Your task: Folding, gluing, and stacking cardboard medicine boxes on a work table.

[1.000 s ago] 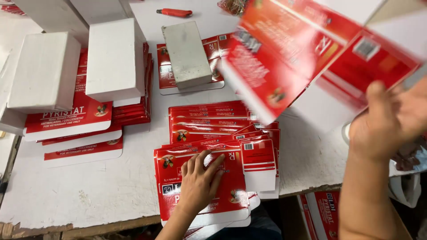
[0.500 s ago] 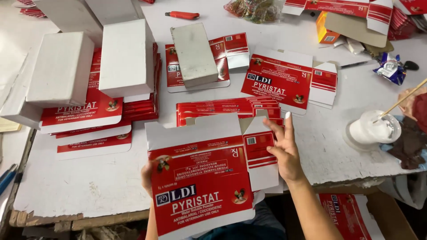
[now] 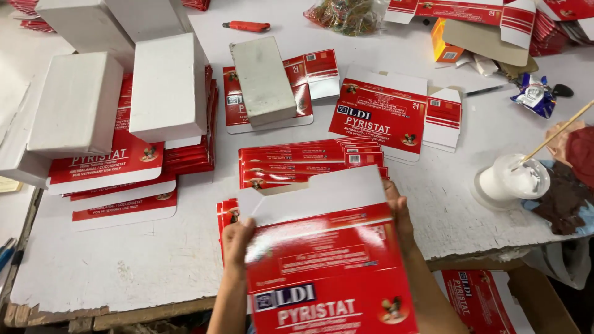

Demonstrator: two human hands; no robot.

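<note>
I hold one flat red and white printed carton (image 3: pixel 328 260) up in front of me with both hands, tilted toward the camera. My left hand (image 3: pixel 236 236) grips its left edge and my right hand (image 3: pixel 399 213) grips its right edge. Just behind it a fanned stack of red carton blanks (image 3: pixel 303 162) lies on the white table (image 3: pixel 154 266). Another single folded carton (image 3: pixel 387 117) rests further back to the right.
White blocks (image 3: pixel 80 102) weigh down piles of red cartons at the left, and a grey block (image 3: pixel 263 80) sits on another pile. A white glue pot (image 3: pixel 510 179) with a stick stands at the right beside another person's hand (image 3: pixel 566 139). A red cutter (image 3: pixel 247 26) lies at the back.
I have lifted the carton higher and closer to me. My right hand has left the stack on the table and now grips the carton's right edge.
</note>
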